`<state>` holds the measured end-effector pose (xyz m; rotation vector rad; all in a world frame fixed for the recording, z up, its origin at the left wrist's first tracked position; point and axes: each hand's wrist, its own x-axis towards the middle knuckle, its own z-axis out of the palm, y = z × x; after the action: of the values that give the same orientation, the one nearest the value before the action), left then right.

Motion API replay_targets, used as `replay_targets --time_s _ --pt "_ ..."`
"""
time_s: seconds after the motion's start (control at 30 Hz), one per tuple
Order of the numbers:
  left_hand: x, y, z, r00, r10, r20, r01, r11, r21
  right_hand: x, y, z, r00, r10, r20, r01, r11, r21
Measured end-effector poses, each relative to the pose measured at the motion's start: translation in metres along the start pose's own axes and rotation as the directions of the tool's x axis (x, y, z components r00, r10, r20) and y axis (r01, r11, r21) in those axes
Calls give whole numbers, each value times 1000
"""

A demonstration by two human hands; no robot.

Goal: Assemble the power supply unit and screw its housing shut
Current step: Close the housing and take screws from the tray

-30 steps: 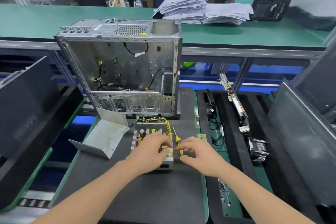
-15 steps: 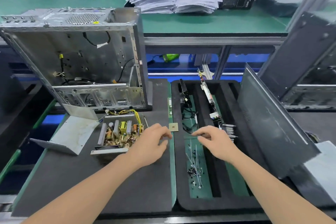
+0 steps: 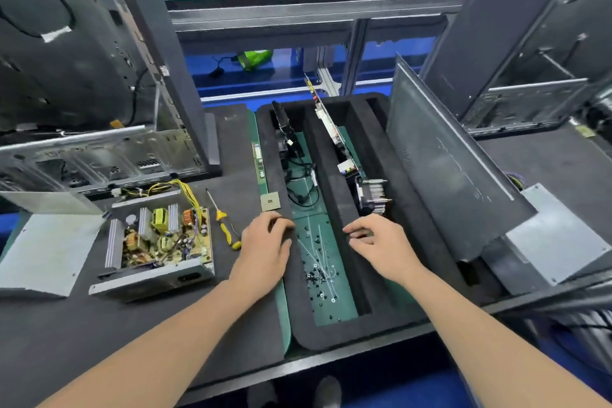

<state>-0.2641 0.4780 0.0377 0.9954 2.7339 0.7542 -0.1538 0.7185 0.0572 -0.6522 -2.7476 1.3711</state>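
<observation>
The small black screws (image 3: 317, 275) lay in the black foam tray's (image 3: 347, 334) slot, between the left hand (image 3: 266, 242) and right hand (image 3: 376, 243), both loosely curled, visibly empty; the open grey power supply unit (image 3: 155, 248) sat left of the tray.

Bright even overhead light, soft shadows, motion blur upper left, wide-angle edge distortion

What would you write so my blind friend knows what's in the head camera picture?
A person's left hand and right hand rest on the walls of a black foam tray, either side of a slot scattered with small screws. To the left, an open power supply unit sits between a loose metal cover and a yellow screwdriver.
</observation>
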Motion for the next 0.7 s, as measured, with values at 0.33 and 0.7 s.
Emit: replay_targets --time_s 0.33,0.7 --pt "-2 -15 14 991 65 -113 -62 997 37 -5 10 17 983 -156 -93 147 984 -98" --pt "-3 -9 17 982 58 -182 -47 997 65 -1 24 16 958 -267 -101 268 963 -9"
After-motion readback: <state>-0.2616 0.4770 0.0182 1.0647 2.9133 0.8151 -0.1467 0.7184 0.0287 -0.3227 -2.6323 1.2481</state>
